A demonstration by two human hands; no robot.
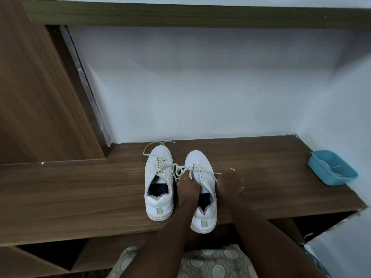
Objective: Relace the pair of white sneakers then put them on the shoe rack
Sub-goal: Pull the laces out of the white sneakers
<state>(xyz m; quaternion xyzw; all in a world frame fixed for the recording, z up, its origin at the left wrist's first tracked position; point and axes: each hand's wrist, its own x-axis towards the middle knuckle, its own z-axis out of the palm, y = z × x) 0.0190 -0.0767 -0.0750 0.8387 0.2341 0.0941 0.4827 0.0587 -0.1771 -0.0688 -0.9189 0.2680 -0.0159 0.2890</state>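
**Location.** Both white sneakers stood side by side on the wooden shelf (80, 187), toes towards the wall. The left sneaker (154, 173) stood clear of both hands. The right sneaker (195, 159) sat with its heel overhanging the front edge. Whether this shelf was the shoe rack could not be established.

**Hands.** The left hand (187, 186) was over the right sneaker's tongue, fingers curled and pinching the lace (207, 173) at the eyelets. The right hand (229, 182) was just beside that shoe, fingers curled. It appeared to hold the lace's other end, with a white tip showing above the knuckles.

**Handling, assessed.** The lace was thin, limp cord, best pinched close to its stiff tip for threading. The uppers looked smooth and semi-stiff, the soles thick, and each shoe light enough for one hand. The heel collar or the sides at mid-length were judged the surest hold for lifting. The left sneaker's trailing lace (149, 146) lay past its toe and could snag.

**Other.** A blue plastic basket (333, 180) stood well apart at the right.
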